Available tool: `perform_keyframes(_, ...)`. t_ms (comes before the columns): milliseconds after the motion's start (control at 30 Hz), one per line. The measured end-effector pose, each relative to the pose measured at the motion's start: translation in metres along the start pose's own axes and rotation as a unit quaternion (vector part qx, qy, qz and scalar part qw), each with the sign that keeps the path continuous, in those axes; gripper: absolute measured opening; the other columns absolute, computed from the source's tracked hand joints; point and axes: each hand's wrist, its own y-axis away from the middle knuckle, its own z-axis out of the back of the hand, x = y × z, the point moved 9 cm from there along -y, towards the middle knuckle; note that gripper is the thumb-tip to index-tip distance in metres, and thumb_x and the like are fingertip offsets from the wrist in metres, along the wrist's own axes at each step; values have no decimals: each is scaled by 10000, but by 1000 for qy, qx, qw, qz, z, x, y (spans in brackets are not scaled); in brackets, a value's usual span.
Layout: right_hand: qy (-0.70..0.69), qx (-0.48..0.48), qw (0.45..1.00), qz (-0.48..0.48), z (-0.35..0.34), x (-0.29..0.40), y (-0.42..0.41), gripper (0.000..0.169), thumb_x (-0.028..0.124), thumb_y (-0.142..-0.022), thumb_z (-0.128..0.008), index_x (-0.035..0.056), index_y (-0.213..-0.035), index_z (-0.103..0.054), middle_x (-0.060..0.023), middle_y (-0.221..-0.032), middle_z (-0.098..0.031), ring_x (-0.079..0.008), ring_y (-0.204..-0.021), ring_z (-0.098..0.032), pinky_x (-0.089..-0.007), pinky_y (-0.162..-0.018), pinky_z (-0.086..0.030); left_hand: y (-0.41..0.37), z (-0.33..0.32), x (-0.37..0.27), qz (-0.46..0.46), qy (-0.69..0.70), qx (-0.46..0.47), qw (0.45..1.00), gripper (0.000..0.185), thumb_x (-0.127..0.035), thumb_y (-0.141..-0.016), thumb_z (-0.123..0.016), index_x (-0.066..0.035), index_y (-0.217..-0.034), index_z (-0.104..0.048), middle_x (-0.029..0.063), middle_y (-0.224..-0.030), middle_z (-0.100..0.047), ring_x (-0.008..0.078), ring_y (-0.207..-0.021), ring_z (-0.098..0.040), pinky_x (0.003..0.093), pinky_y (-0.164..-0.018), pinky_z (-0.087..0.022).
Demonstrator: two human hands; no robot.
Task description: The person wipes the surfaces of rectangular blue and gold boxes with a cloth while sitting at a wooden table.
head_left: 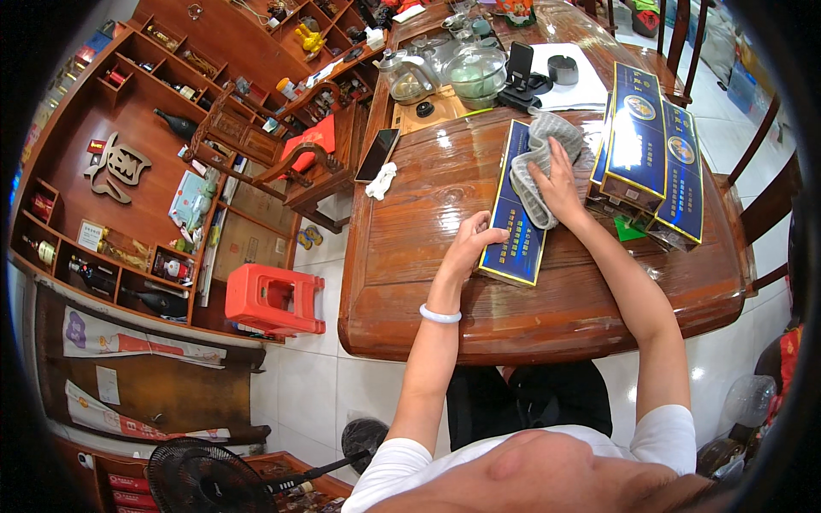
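Note:
A long blue cigarette carton-like box (513, 256) with gold edges and printed writing lies flat on the glossy wooden table (423, 256). My left hand (471, 243) grips its near left side, the thumb on top. Under my right hand (557, 183) is a folded grey cloth (532, 173), pressed onto the upper face of the box; the cloth hides part of the printing. To the right, several similar blue boxes (641, 141) are stacked, some tilted over others. A bit of green (628, 229) shows beneath that stack.
A black phone (377, 155) and a crumpled white tissue (381, 181) lie by the table's left edge. Farther back stand a glass kettle (407, 77), a lidded glass pot (476, 72), a phone on a stand (519, 67) and a dark round container (563, 69). A red plastic stool (269, 298) is on the floor.

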Motion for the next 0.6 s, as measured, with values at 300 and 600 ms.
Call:
perform_keyframes(300,-240,7,955,-172,-5,-26,6,530,360,-878,-481,-34,-1229,-425,-193,-1203,-507,-308,-1129,-466,-348,-961,-326,-1,-3,-3,-19,28,-23,999,287,-138,-728,-627,29,-935,-520,69,-818,-590,103,-724,-561,221,-667,-460)
perform_keyframes(600,-442,201,855,-181,-50,32,47,410,308,-844,-587,-1,-1100,-505,-86,-991,-596,-151,-867,-584,-275,-756,-475,-1,21,-11,-97,160,-124,975,328,-104,-754,-609,12,-1038,-494,73,-928,-584,126,-809,-577,250,-711,-483)
